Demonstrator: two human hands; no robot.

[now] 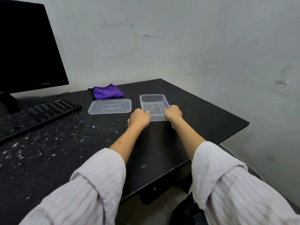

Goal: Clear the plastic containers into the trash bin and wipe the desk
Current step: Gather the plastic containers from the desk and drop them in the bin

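A clear plastic container (152,101) stands open-side up on the black desk (203,111). My left hand (138,119) grips its near left edge and my right hand (173,113) grips its near right edge. Its clear flat lid (110,106) lies on the desk just to the left, apart from the container. A folded purple cloth (106,92) rests behind the lid near the wall. The desk surface to the left is speckled with white crumbs and dust (65,137).
A black keyboard (35,116) and a black monitor (27,51) stand at the left. The desk's right edge drops off by the grey wall. A black bag or bin (188,211) sits on the floor below the desk's front right, beside a drawer (155,190).
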